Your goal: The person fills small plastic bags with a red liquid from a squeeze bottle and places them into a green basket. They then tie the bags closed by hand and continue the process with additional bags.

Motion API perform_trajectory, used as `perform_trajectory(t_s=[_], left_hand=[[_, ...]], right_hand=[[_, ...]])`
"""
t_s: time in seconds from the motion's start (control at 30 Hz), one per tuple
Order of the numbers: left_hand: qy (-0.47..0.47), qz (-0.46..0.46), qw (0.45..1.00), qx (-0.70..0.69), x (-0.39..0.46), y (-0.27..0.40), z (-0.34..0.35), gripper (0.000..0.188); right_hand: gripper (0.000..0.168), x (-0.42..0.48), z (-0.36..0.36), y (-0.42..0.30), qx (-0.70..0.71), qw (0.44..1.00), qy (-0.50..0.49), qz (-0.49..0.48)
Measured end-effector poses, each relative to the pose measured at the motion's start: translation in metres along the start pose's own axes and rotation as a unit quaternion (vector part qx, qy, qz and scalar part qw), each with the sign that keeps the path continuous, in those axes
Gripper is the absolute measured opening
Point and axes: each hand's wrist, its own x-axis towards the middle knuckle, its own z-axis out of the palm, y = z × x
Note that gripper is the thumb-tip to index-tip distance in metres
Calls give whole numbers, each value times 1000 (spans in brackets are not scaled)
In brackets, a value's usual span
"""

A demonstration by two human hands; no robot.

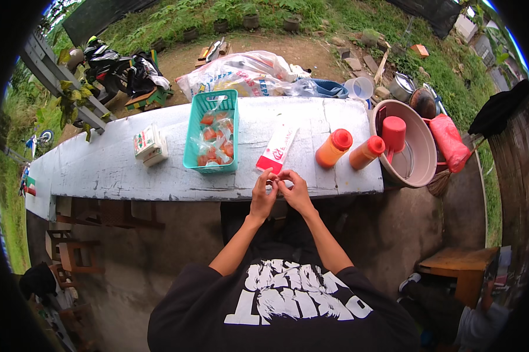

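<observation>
My left hand (263, 196) and my right hand (294, 191) meet at the table's front edge, thumbs and fingertips pinched close together. Whatever lies between the fingertips is too small to make out. Just beyond them a flat red and white plastic packet (278, 147) lies on the white table (115, 176). To its left stands a turquoise plastic basket (188, 149) holding small knotted clear bags of orange-red sauce (209, 133). Two squeeze bottles with red caps, one with orange sauce (328, 156) and one redder (363, 155), stand on the right. A stack of packaged tissues (151, 145) sits farther left.
Right of the table is a large round basin (427, 154) with a red plastic dipper (394, 132) in it. Large printed plastic bags (242, 72) lie beyond the far edge. Wooden stools (79, 256) stand lower left; another person's leg (436, 303) shows lower right beside a wooden bench (460, 259).
</observation>
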Motion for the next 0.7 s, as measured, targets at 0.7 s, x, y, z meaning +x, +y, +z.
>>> perform_trajectory(t_s=[0.7], left_hand=[[11, 41, 997, 59, 2, -3, 0, 12]], right_hand=[[16, 3, 2, 25, -62, 997, -33, -44]])
